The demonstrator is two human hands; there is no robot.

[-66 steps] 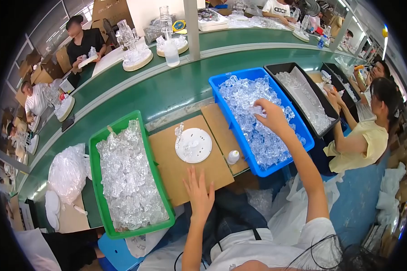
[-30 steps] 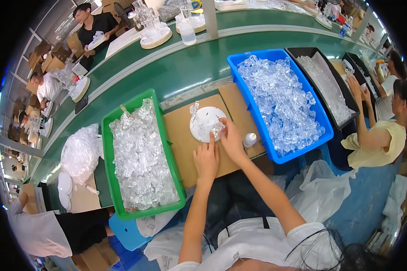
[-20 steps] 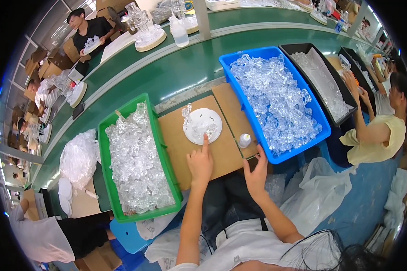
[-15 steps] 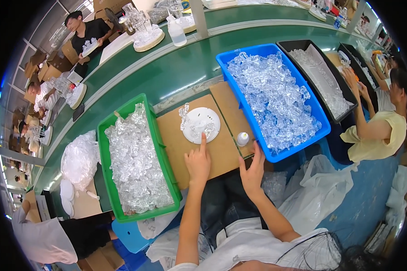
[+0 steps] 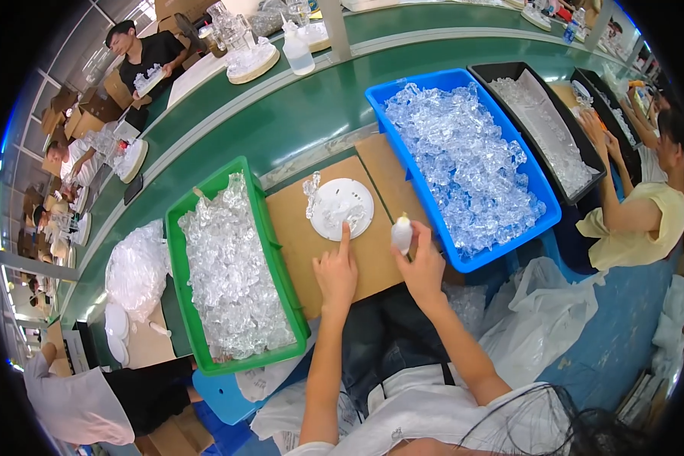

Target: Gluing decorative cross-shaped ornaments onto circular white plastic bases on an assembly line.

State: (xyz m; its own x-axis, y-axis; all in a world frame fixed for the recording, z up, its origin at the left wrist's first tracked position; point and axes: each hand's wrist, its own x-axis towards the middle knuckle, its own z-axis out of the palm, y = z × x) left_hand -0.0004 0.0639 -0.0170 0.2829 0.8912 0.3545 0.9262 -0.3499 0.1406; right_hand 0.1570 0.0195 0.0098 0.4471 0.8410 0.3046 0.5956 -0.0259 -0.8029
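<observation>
A round white disc (image 5: 356,199) lies on the brown board, with clear plastic pieces on it. My left hand (image 5: 335,275) has its index finger stretched out, the tip at the disc's near edge by the clear pieces; its other fingers are loosely bent and hold nothing. Another clear plastic piece (image 5: 310,191) stands at the disc's left edge. Just right of the disc, my right hand (image 5: 424,267) grips a small white squeeze bottle (image 5: 401,234) with a yellowish tip, held upright between thumb and fingers.
A green bin (image 5: 304,338) of clear pieces stands left of the brown board (image 5: 300,285), and a blue bin (image 5: 463,264) of clear pieces right. Beyond it are a black bin (image 5: 589,169) and a co-worker (image 5: 623,205). A larger squeeze bottle (image 5: 298,53) stands far off.
My right hand has taken hold of the small bottle, lifted it off the table and brought it slightly left toward the disc. My left index finger stays at the disc.
</observation>
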